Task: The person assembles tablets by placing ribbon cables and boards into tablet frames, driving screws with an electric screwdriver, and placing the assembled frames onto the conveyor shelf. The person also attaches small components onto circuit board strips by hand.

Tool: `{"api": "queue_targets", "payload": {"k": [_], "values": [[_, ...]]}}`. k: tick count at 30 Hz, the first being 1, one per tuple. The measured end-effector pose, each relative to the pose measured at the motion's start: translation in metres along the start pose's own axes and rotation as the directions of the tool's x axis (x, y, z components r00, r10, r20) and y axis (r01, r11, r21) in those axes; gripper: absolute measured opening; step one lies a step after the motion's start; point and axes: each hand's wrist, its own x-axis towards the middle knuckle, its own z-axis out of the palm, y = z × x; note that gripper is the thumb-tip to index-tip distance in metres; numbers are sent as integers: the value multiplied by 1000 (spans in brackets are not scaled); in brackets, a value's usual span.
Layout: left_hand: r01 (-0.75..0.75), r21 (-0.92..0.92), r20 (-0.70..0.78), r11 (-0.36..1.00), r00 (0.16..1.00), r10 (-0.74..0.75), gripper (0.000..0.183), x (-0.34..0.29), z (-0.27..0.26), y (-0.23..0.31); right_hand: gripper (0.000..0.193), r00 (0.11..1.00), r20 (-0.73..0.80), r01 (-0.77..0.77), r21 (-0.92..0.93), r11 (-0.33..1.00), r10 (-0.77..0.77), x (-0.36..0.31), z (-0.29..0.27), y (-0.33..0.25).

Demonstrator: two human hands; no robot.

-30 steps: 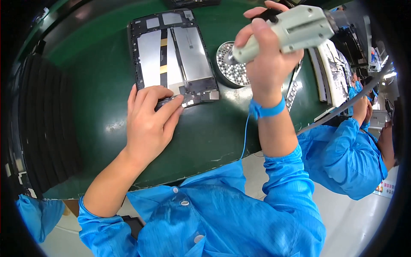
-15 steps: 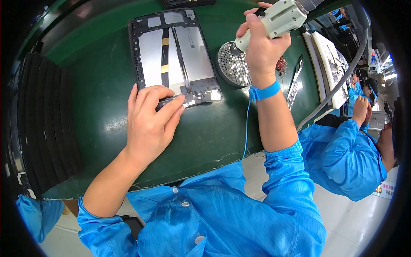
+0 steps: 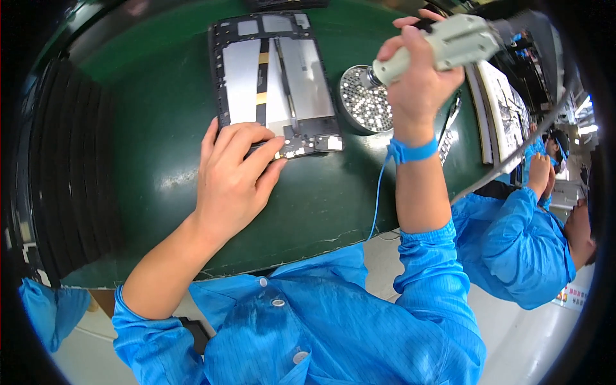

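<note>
An opened tablet (image 3: 242, 74) with silver plates and a black frame lies on the green bench. My left hand (image 3: 236, 168) is closed around its near left corner, thumb and fingers at the small circuit parts along the near edge. My right hand (image 3: 420, 90) grips a pale electric screwdriver (image 3: 459, 43), held tilted. Its tip end reaches down over the left part of a round dish (image 3: 378, 106) of small shiny screws; whether a screw sits on the bit I cannot tell. A blue wrist strap (image 3: 414, 152) circles my right wrist.
Black panels (image 3: 77, 167) stand in a row at the left. Right of my forearm lie a metal strip (image 3: 451, 125) and a white stack (image 3: 491, 112), with a grey cable (image 3: 494, 173) running past. A co-worker in blue (image 3: 513, 240) sits at the right.
The whole view has shifted, so the bench things appear farther right. The screwdriver stays over the screw dish, its back end swung slightly lower. My left hand keeps its place on the tablet.
</note>
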Motion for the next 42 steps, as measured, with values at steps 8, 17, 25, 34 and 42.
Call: {"api": "queue_targets", "payload": {"k": [8,17,25,34,42], "values": [[-42,33,-25,999,999,43,27,-12,7,-2,46,953,294,-111,100,989,77,-78,49,-58],[-84,57,-50,995,995,87,28,-18,4,7,44,939,342,-119,224,967,36,-98,50,-61],[-48,33,-31,998,998,49,28,-10,0,6,44,914,403,-108,120,987,51,-89,52,-52],[-51,16,-29,999,998,52,27,-11,3,1,44,946,286,-233,264,936,155,-86,56,-59],[-80,54,-52,995,995,83,28,-12,-1,0,43,920,385,-140,161,977,69,-90,57,-55]]}}
